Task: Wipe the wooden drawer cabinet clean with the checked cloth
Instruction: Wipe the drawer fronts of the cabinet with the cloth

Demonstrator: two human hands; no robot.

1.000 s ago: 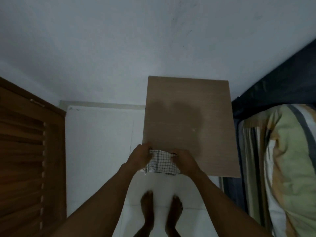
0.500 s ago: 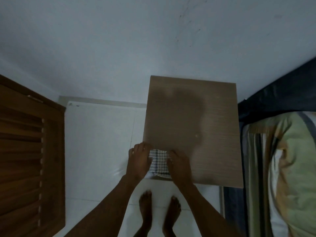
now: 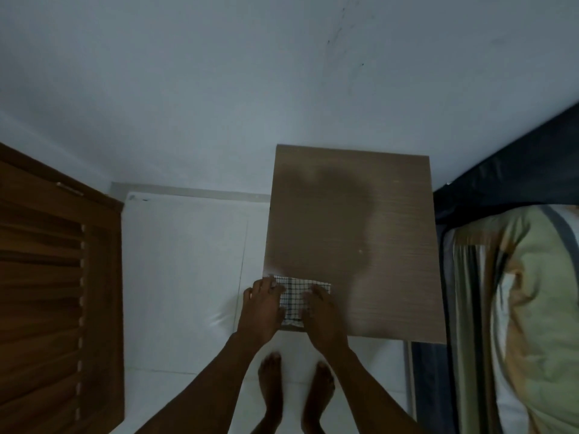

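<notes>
The wooden drawer cabinet stands against the white wall, seen from above, its top showing a large darker damp patch. A white cloth with dark checks lies folded flat on the near left corner of the top. My left hand presses on the cloth's left side at the cabinet's left edge. My right hand presses flat on its right side. Both hands have their fingers spread over the cloth.
A brown louvred wooden door fills the left. White floor tiles lie between it and the cabinet. A bed with a striped green and yellow pillow and dark sheet is at the right. My bare feet stand below the cabinet.
The cloth went from bunched between my hands at the front edge to spread flat on the top. Both hands have slid forward and now press it down.
</notes>
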